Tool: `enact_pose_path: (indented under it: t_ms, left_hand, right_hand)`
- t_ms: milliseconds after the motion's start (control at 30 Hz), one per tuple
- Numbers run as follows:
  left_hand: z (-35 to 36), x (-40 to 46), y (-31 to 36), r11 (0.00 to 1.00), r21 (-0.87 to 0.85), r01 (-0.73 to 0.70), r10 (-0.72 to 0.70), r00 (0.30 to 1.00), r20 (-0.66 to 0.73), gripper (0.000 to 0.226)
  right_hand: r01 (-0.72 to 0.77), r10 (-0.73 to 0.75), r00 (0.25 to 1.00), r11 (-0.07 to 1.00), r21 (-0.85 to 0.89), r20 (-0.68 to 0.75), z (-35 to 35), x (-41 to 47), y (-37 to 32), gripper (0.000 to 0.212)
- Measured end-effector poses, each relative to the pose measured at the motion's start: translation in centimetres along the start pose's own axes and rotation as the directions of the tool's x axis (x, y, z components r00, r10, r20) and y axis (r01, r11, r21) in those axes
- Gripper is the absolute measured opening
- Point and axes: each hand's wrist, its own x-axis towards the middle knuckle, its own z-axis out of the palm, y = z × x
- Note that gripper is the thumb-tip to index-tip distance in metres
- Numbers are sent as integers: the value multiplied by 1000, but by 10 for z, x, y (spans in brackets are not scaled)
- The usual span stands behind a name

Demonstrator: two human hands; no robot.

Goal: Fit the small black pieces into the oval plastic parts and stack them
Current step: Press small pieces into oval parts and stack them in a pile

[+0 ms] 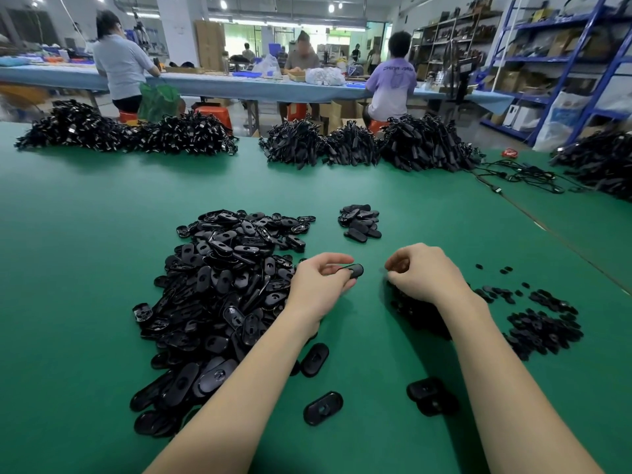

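One wide-angle view is looking out from the person's head, facing forward and tilting down over the green counter (85, 251). It is sitting close above both forearms, which are entering from 6 o'clock and reaching toward the centre. The nearest heap of oval plastic parts (219, 285) is lying at about 9 o'clock of centre. Toward 12 o'clock the view is taking in the counter's far edge and the workshop behind it, bending at the frame edges.

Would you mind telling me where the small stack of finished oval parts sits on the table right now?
The small stack sits on the green table, just right of the big pile of oval parts and beyond both hands.
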Motion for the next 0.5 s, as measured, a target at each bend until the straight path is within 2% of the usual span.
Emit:
enact_pose_path:
  t_ms: [100,300,500]
  left_hand:
    - [0,0,3,1000,-10,26,-26,1000,-14,17]
    - [-4,-3,9,991,132,17,-11,999,-41,11]
    - [-7,-4,14,998,6,66,-65,998,-16,9]
  right_hand:
    - [-27,27,999,1000,-8,26,1,-2,-2,10]
    - [-51,51,999,997,55,7,3,-2,-4,4]
    - [-38,38,999,999,28,13,0,-4,-4,12]
